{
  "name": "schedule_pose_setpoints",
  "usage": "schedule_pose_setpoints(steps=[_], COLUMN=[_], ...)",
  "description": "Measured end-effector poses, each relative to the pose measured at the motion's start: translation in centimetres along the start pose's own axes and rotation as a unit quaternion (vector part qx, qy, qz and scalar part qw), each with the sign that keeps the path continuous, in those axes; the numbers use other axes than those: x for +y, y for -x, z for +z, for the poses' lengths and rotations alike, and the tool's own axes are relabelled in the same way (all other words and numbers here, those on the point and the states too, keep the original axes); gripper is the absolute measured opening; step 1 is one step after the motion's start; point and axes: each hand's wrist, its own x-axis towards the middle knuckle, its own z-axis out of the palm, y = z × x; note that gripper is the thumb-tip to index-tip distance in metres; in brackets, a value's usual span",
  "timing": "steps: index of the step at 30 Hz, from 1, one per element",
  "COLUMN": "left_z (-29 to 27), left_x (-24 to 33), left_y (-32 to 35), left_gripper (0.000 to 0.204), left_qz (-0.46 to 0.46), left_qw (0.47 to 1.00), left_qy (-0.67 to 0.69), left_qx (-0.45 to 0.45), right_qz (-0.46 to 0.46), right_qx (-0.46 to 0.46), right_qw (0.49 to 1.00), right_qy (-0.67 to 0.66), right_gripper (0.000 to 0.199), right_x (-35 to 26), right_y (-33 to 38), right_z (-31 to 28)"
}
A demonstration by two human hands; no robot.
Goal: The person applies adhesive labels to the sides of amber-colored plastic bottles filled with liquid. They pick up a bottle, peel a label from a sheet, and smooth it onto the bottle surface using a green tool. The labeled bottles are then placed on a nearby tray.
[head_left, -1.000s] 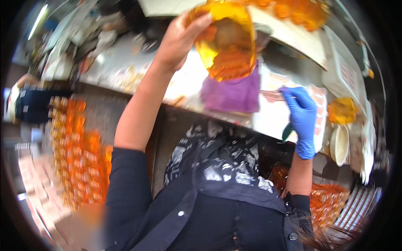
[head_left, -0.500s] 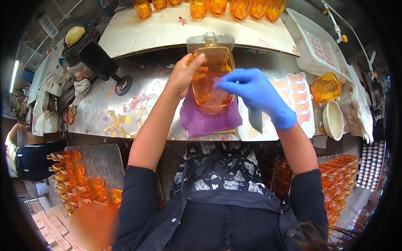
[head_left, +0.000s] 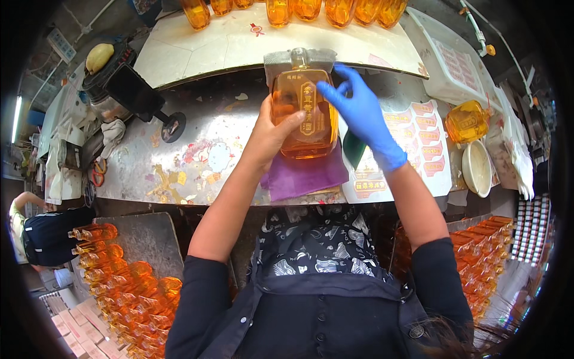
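A flat amber glass bottle (head_left: 302,113) with a gold label lies on a purple cloth (head_left: 305,176) on the metal workbench (head_left: 197,161). My bare left hand (head_left: 269,134) grips the bottle's left side and holds it down. My right hand (head_left: 359,113), in a blue glove, presses its fingers against the bottle's upper right face. A dark green flat tool (head_left: 353,148) pokes out under the gloved palm. Sheets of red and white labels (head_left: 421,143) lie just right of the cloth.
More amber bottles (head_left: 299,9) stand in a row along the far white board. One bottle (head_left: 467,121) lies on its side at the right near a white bowl (head_left: 476,169). Racks of bottles (head_left: 113,269) sit low on both sides. Another person (head_left: 42,230) sits at the left.
The bottle came down from held-up height onto the purple cloth. My gloved right hand moved from the label sheets onto the bottle's face.
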Motion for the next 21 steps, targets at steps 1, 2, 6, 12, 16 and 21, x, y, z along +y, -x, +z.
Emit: schedule_pose_setpoints(steps=[1,2,6,12,16,21], left_z=[-0.1,-0.3,-0.5,-0.9,-0.6,-0.6], left_x=[-0.2,-0.6,-0.4,-0.1,-0.6,-0.6], left_y=[0.0,-0.1,-0.5,-4.0,-4.0,-3.8], left_gripper=[0.074,0.073,0.067,0.062,0.054,0.05], left_qz=[0.01,0.021,0.002,0.039,0.062,0.056], left_qw=[1.0,1.0,1.0,0.998,0.997,0.997], left_qy=[-0.01,-0.019,-0.026,-0.021,-0.021,0.024], left_qx=[-0.006,-0.01,-0.015,0.036,0.041,0.036], right_qz=[0.032,0.046,0.113,0.158,0.148,0.143], right_qx=[0.005,-0.002,-0.093,-0.123,-0.109,-0.091], right_qw=[0.999,0.999,0.988,0.977,0.979,0.983], right_qy=[-0.033,-0.009,-0.045,-0.07,-0.087,-0.064], right_gripper=[0.08,0.08,0.076,0.065,0.063,0.061], right_x=[0.1,0.5,3.1,2.6,3.3,2.8], right_y=[1.3,2.2,4.4,4.6,5.2,5.1], right_z=[0.3,0.4,1.4,1.9,2.2,2.2])
